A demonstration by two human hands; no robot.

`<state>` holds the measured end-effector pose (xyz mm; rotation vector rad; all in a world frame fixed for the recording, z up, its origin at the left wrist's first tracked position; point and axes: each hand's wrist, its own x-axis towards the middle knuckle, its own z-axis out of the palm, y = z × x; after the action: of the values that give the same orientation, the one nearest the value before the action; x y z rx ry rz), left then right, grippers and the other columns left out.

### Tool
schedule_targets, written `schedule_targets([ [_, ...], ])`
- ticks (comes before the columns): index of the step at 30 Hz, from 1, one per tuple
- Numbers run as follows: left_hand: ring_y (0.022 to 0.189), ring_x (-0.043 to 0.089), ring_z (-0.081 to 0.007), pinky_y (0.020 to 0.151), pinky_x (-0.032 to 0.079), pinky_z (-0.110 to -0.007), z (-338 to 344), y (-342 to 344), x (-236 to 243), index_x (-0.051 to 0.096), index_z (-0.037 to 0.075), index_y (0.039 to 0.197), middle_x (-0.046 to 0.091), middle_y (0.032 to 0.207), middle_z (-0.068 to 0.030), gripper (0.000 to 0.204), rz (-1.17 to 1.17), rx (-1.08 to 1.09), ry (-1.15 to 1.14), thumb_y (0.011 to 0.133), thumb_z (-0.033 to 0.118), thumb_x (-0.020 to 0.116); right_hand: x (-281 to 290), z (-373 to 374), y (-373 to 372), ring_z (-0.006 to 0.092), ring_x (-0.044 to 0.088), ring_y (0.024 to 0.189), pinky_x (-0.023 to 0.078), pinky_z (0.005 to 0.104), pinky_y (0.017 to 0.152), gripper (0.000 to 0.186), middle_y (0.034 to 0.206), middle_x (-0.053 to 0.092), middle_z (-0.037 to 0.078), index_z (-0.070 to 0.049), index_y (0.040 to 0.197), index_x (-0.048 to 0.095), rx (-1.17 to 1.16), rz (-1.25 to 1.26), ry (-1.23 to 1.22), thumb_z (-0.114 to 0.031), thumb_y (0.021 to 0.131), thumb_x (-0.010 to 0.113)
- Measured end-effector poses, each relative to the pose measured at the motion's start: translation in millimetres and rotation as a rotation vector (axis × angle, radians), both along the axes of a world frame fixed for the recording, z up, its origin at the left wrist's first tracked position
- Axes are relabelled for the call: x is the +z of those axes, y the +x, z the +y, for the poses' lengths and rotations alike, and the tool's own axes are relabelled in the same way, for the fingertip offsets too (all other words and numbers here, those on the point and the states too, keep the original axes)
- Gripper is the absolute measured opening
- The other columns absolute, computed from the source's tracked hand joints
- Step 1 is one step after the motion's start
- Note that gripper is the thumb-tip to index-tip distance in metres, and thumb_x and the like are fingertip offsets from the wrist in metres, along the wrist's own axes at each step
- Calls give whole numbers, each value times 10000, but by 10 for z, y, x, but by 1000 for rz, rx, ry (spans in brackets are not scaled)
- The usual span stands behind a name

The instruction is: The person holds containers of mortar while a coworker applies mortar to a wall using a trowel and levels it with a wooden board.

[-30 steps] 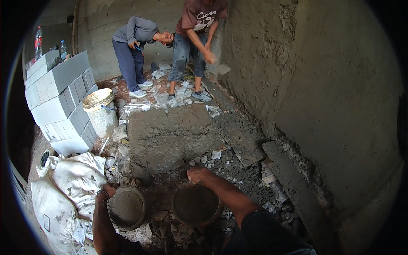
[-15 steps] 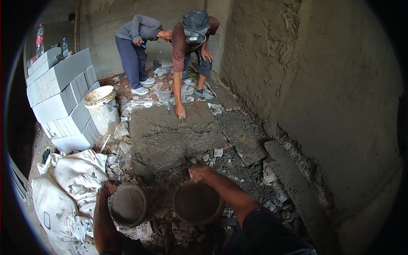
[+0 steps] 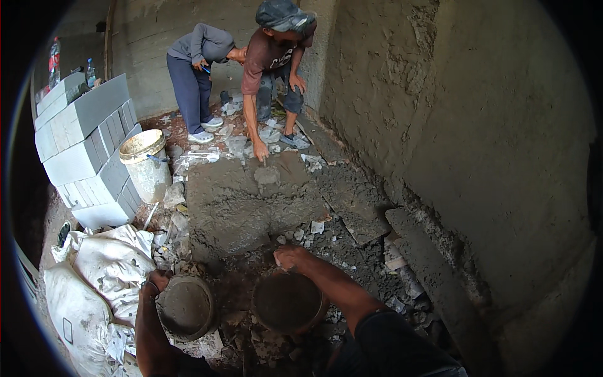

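Observation:
My left hand (image 3: 160, 279) is closed at the upper left rim of a round bucket (image 3: 186, 306) with grey mortar in it. Opposite, my right hand (image 3: 290, 256) grips the far rim of a second bucket (image 3: 287, 301), whose inside looks dark grey. Both buckets stand side by side on rubble. Just beyond them lies a mortar-covered board (image 3: 232, 207). A co-worker's hand (image 3: 260, 149) holds a trowel (image 3: 267, 174) flat on the mortar at the board's far part.
A splattered white bucket (image 3: 147, 169) stands beside stacked pale blocks (image 3: 94, 151) on the left. White sacks (image 3: 100, 276) lie near my left arm. A mortar-coated wall (image 3: 477, 151) rises on the right. Another person (image 3: 201, 75) bends over behind. Rubble and scraps cover the ground.
The co-worker has raised their head and shifted slightly left, and their trowel now shows on the mortar. My hands stay on the two buckets; the whole view has shifted a little.

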<state>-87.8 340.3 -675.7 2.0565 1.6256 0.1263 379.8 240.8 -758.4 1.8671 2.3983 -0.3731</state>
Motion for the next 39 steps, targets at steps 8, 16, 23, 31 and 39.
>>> schedule_targets([
  [8,984,547,-358,856,410,-388,61,-91,-85,623,15,938,586,981,-238,465,-15,12,3,806,421,439,110,40,-109,255,565,902,450,330,752,281,877,600,99,-73,830,605,17,-27,-67,-87,555,662],
  [16,979,548,-364,856,410,-387,29,-64,-62,624,14,934,584,984,-242,452,-37,22,-20,803,404,437,3,14,-61,246,568,881,452,322,739,225,852,596,95,-92,794,594,68,14,28,-118,583,668],
  [23,976,548,-363,847,414,-389,-14,-192,-56,625,10,915,579,968,-252,434,-26,18,5,799,388,445,-179,101,-117,237,583,787,462,317,671,194,724,571,86,-85,716,573,111,20,104,-161,585,694],
  [31,925,556,-385,801,434,-406,52,-170,-150,625,8,871,585,915,-250,429,-34,-36,93,806,388,439,-182,193,-119,244,581,827,458,346,722,221,839,605,86,-81,804,612,147,-70,2,-189,617,657],
  [39,832,576,-317,760,435,-380,146,-203,-236,635,5,864,607,845,-207,450,-13,-31,78,802,412,453,-36,116,-86,251,572,830,452,325,696,273,791,597,115,-28,775,601,101,17,-12,-84,518,677],
])
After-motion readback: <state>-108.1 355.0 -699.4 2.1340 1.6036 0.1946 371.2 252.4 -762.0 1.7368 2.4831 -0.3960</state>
